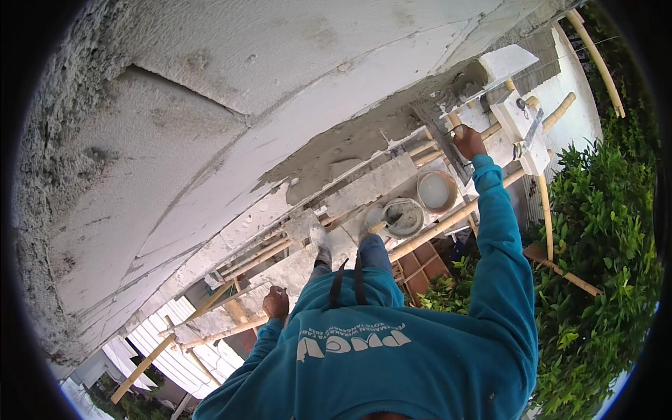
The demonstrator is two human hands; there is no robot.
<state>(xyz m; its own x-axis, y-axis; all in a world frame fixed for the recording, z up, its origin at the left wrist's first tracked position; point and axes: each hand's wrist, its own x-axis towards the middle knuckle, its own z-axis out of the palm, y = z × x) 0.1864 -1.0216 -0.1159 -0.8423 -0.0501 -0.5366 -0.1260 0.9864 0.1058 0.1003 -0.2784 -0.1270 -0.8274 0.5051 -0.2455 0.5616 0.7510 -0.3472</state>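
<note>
My right hand (470, 142) reaches forward, fingers closed at a long, narrow grey board (437, 133) with a pale, handle-like piece. The board's far end meets a ledge of wet grey plaster (350, 143). Lower on the left, my left hand (276, 303) is curled closed beside the scaffold; whether it holds anything is too small to make out. In front of my feet stand a bucket of grey mortar (404, 218), with a tool handle leaning out, and a bucket of pale liquid (437, 192).
I stand on scaffold planks (371, 183) with bamboo poles (434, 227) along the outer side. A rough white wall (231, 91) fills the left. A white block (521, 129) carries a metal tool at the right. Green foliage (602, 259) grows beyond, and ground lies far below.
</note>
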